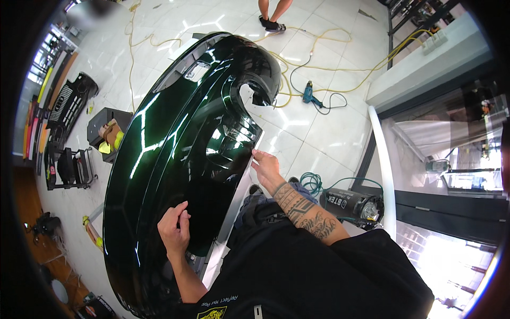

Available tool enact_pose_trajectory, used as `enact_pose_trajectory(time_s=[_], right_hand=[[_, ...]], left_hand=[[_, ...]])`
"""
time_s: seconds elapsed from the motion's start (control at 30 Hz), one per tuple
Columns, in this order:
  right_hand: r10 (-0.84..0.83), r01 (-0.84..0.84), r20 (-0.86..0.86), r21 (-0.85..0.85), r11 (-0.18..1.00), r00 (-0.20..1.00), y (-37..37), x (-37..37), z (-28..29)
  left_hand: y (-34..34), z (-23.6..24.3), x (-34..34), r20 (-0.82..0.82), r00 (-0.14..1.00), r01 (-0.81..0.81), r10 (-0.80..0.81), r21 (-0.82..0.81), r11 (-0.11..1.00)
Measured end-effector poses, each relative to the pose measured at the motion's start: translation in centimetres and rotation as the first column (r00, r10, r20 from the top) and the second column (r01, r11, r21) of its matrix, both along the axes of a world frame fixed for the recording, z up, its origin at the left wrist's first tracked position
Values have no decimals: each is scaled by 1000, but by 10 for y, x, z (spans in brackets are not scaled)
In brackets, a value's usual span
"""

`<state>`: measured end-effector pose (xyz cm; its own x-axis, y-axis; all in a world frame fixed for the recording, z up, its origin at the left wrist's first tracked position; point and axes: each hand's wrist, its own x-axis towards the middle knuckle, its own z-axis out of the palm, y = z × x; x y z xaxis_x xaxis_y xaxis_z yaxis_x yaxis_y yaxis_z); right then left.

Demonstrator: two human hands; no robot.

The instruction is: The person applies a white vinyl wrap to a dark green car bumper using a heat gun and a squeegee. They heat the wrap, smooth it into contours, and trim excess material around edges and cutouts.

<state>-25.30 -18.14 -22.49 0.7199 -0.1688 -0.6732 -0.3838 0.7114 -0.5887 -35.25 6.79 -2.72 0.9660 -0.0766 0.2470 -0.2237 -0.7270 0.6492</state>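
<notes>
A large glossy dark green car bumper point(154, 175) stretches lengthwise in front of me, with a round cut-out and recessed openings in it. My right hand point(266, 169) pinches the bumper's near right edge, thumb and forefinger together, beside a pale strip point(228, 218) that runs along that edge. Over the lower part of the bumper is my left hand point(174, 229), its fingers curled and forefinger and thumb close together. Whatever the left fingers may hold is too small to make out.
A blue-green heat gun point(311, 95) lies on the tiled floor among yellow cords point(340, 69). A black cylindrical machine point(350, 204) with a coiled green hose point(312, 182) stands at my right. Another bumper point(69, 106) and a dark box point(106, 127) are at left. Someone's legs point(273, 10) show at the far side.
</notes>
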Motion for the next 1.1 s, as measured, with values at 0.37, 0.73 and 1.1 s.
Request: enact_pose_trajectory(time_s=[0.37, 0.73, 1.1], right_hand=[[-30, 28, 81, 24, 999, 996, 4, 4, -2], [-93, 93, 47, 7, 996, 995, -6, -10, 20], [-7, 27, 44, -481, 876, 999, 23, 3, 26]], left_hand=[[-1, 1, 0, 18, 1000, 21, -22, 34, 999], [-15, 9, 23, 63, 992, 109, -111, 28, 994], [-107, -25, 162, 55, 774, 510, -630, 535, 673]])
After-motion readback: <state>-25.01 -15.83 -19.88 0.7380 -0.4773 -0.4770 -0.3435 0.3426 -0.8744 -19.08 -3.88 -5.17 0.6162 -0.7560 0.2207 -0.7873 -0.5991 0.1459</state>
